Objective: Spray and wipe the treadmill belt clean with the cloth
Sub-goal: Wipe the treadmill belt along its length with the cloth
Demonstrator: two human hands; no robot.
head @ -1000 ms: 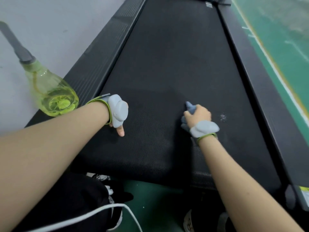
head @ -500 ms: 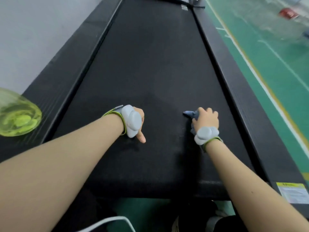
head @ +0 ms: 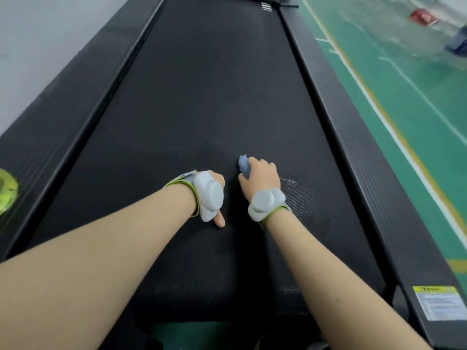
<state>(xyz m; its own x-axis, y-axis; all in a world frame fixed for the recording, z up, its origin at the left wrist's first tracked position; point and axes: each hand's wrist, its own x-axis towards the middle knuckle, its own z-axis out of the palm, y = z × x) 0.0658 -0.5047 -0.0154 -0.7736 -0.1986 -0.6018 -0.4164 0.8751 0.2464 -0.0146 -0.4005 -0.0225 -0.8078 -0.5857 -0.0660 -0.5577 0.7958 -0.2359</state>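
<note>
On belt (head: 214, 97), right hand (head: 262, 175) around cloth (head: 243, 164)

Cloth (head: 243, 164) is mostly buried under the right hand (head: 261, 176), only a blue corner pokes out. The left hand (head: 217, 181) has its fingers tucked behind the wrist tracker (head: 209, 195), so no telling how they lie, just the thumb shows. Bottle (head: 6, 192) gets chopped by the left edge, leaving only a yellow-green sliver. Label (head: 438, 303) print is too small to read. Red thing (head: 423, 17) and blue thing (head: 458, 44) up top right are pure blur.
</note>
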